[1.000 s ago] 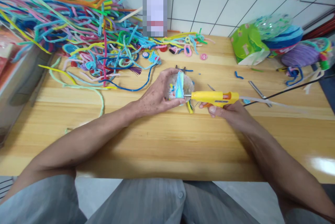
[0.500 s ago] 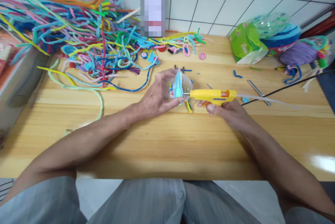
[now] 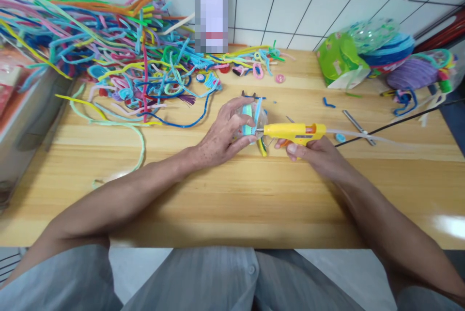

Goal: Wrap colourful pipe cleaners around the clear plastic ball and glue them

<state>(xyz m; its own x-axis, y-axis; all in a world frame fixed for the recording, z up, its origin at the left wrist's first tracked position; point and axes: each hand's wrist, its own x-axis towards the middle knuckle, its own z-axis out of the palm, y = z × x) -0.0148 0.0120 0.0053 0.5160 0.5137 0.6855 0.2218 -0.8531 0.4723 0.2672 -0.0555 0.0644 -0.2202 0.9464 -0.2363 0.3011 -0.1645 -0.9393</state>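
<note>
My left hand (image 3: 220, 137) grips a small light-blue and green striped piece (image 3: 248, 126), which seems made of pipe cleaners. Its fingers bend over the top and the thumb supports it from below. A yellow hot glue gun (image 3: 285, 131) lies level in my right hand (image 3: 310, 152), fingers wrapped round its handle and orange trigger. The metal nozzle points left and meets the right side of the blue piece; whether glue flows cannot be made out. A clear glue stick (image 3: 348, 133) trails from the gun's back. Partly hidden behind the piece is a clear rounded plastic object (image 3: 264, 116).
A large heap of coloured pipe cleaners (image 3: 119, 59) covers the back left. A phone (image 3: 211, 10) leans on the tiled wall. Tweezers (image 3: 358, 127) and a black rod (image 3: 399, 116) lie right of the gun. A green packet (image 3: 339, 61) stands at the back right.
My left hand has turned the blue piece, so a wider striped face and a separate blue edge show. Its index finger now bends across the piece. The glue gun stays nearly in place.
</note>
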